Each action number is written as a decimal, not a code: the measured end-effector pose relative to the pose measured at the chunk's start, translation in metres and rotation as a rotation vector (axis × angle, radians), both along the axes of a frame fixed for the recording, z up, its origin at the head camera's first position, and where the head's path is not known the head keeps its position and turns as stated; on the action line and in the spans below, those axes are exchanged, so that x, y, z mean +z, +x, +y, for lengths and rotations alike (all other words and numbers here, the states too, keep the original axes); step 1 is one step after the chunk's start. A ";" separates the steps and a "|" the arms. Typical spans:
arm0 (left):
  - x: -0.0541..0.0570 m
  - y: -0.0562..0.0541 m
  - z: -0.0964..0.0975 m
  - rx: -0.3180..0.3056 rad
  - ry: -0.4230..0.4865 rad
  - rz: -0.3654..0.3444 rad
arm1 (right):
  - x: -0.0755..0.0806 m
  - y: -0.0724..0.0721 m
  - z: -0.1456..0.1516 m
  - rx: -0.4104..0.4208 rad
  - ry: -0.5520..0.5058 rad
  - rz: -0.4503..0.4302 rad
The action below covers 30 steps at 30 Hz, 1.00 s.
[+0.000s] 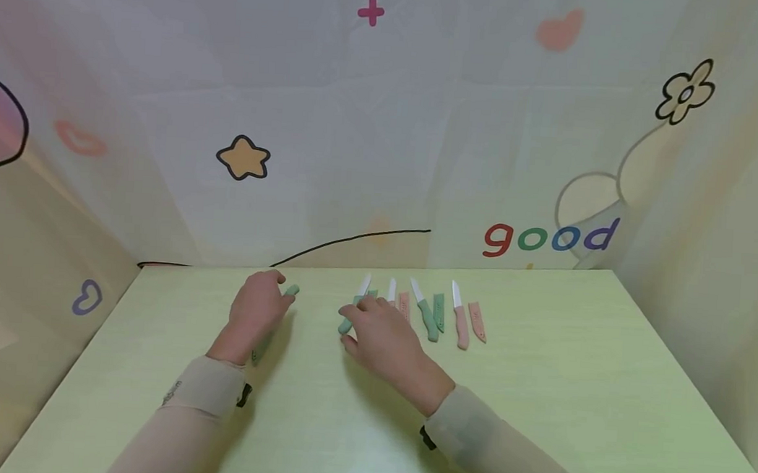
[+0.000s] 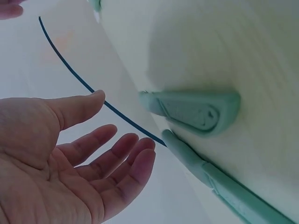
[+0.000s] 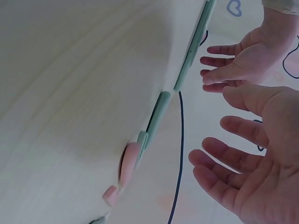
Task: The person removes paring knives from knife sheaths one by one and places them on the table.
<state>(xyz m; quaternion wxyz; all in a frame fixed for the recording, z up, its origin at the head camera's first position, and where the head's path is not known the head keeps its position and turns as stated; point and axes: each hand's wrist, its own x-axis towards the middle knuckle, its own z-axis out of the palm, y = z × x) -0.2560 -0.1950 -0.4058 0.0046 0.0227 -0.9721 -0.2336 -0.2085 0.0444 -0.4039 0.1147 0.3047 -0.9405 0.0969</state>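
Observation:
My left hand [image 1: 260, 305] hovers over the left part of the table, fingers apart and loosely bent, holding nothing. Beneath it lies a green-handled knife in a green sheath [image 2: 233, 186]; beside that is another green piece with an oval inset [image 2: 196, 109], its kind unclear. Over a green knife [image 1: 346, 326] with a bare white blade is my right hand [image 1: 386, 338], its fingers spread and empty. That hand partly hides a knife with a white blade [image 1: 392, 289] and the pink sheath [image 1: 404, 304] beside it.
Further right lie a green knife [image 1: 426, 319] with a green sheath [image 1: 439, 312], then a pink knife [image 1: 461, 328] with a pink sheath [image 1: 477, 322]. The pale green table [image 1: 570, 407] meets a printed curtain [image 1: 334, 118] behind.

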 end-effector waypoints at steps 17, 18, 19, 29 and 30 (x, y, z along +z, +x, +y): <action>-0.005 -0.025 0.000 0.023 -0.057 -0.088 | 0.000 -0.008 -0.028 0.023 -0.368 -0.538; -0.005 -0.025 0.000 0.022 -0.058 -0.093 | -0.001 -0.009 -0.029 0.016 -0.382 -0.553; -0.006 -0.026 0.000 0.022 -0.058 -0.101 | -0.001 -0.009 -0.029 0.009 -0.400 -0.571; -0.007 -0.034 0.005 0.024 -0.089 -0.159 | -0.008 -0.013 -0.034 -0.050 -0.545 -0.740; -0.008 -0.035 0.006 0.021 -0.093 -0.158 | -0.009 -0.014 -0.035 -0.056 -0.574 -0.773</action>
